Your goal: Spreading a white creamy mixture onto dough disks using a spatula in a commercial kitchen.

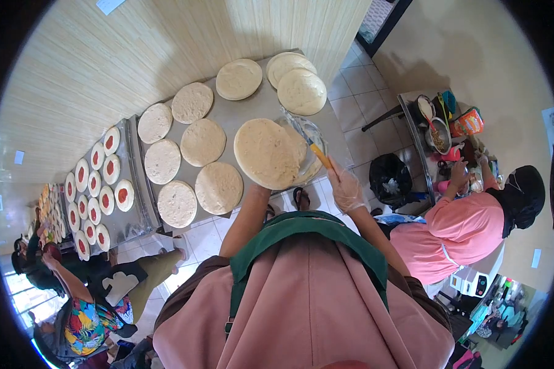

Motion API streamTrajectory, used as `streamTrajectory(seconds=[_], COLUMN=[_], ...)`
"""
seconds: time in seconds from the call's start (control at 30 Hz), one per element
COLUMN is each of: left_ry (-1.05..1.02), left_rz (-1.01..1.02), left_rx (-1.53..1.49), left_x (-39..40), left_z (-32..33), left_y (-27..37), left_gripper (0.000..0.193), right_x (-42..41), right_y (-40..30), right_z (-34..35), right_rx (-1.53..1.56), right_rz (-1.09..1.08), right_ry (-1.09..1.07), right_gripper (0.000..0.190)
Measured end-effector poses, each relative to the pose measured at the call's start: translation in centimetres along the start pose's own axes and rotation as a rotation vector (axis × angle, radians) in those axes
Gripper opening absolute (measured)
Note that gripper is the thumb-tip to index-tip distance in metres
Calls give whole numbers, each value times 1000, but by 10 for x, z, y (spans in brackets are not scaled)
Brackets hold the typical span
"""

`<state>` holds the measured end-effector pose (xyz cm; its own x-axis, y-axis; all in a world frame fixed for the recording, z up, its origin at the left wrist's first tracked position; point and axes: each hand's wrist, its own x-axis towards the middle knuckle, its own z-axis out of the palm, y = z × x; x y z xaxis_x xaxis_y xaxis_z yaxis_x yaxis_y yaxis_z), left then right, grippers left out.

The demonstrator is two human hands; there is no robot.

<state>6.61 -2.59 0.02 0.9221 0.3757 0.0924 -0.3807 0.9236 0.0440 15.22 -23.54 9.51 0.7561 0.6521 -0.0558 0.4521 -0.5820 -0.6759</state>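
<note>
My left hand (260, 190) is beneath a flat round pizza base (268, 154) with a tan spread on its face, holding it up; its fingers are hidden. A second pale round edge (299, 146) shows behind it. In a clear plastic glove, my right hand (348, 187) grips a spatula (322, 157) by its yellow-orange handle. The metal blade is smeared and points towards the far side of the table. Partly covered by the base and spatula, a clear bowl (321, 138) holds some pale spread.
Several round bases (203, 143) lie on the metal table (254, 108). Bases with red sauce cover another table (134, 212) at left, where people (92, 318) stand. At right, a person in pink (466, 235) works at a cluttered table (413, 120). A black bin bag (390, 177) sits between.
</note>
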Motion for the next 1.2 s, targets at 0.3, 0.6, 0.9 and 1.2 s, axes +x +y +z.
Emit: streamTrajectory(seconds=[0.3, 0.6, 0.9, 1.2], left_ry=[110, 144, 164, 298], left_rz=[105, 220, 279, 328], left_rx=[39, 75, 66, 214], left_x=[12, 22, 35, 31], left_z=[-12, -19, 3, 16], left_y=[-2, 4, 9, 10], left_gripper=[89, 98, 107, 96], right_x=[-27, -20, -8, -13], right_y=[-26, -40, -28, -45], right_z=[13, 15, 17, 11], right_rx=[-28, -130, -9, 50], right_rz=[-235, -180, 14, -136], right_ry=[-176, -198, -132, -252], right_gripper=[44, 46, 42, 45])
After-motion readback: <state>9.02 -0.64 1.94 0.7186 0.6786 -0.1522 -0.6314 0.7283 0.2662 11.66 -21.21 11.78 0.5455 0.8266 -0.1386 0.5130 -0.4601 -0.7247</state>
